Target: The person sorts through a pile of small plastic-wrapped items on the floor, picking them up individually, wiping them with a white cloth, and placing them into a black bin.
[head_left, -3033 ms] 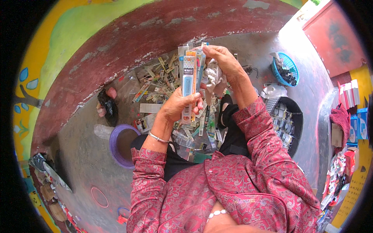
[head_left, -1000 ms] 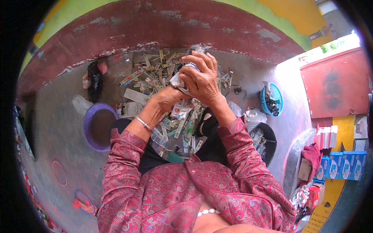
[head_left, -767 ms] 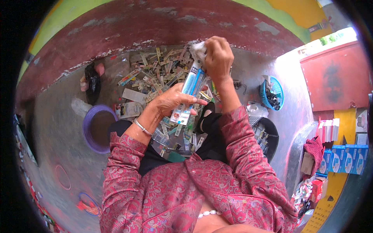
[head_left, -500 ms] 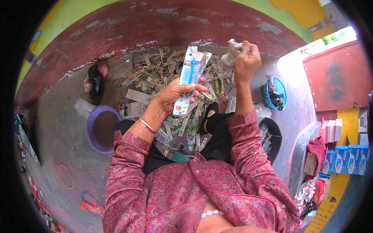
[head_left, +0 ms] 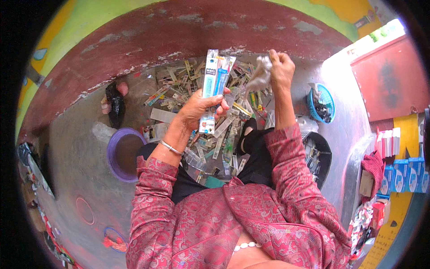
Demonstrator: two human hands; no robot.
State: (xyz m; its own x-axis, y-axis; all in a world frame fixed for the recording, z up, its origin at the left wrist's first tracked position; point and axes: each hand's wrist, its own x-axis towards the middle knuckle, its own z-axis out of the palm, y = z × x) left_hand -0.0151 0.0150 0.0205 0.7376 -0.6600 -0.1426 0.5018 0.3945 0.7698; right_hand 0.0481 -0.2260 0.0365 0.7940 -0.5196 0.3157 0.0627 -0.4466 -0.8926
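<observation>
The left hand (head_left: 199, 106), just left of the frame's centre, has its grip closed around a pair of long, narrow blue-and-white blister packs (head_left: 214, 85), fingers wrapped across their lower part so that the packs stand nearly upright and reach toward the top of the frame. A thin metal bangle (head_left: 170, 147) sits on that wrist. The right hand (head_left: 281, 67), in the upper middle right and raised higher, has its grip pinched shut on a crumpled piece of clear plastic wrap (head_left: 260, 77), which hangs to the left of the fist, near the packs but not touching them.

Behind both hands, in the upper centre, a heap of similar packs and card scraps (head_left: 188, 85) lies on the grey floor (head_left: 80, 152) against a dark red wall base. More loose packs lie on the person's dark lap (head_left: 210, 148). A purple bowl (head_left: 113, 158) stands on the floor at mid left. To the right sit a blue basket (head_left: 329, 96) with dark pieces and a black tub (head_left: 326, 154) with packs inside. Both arms wear red patterned sleeves (head_left: 291, 166).
</observation>
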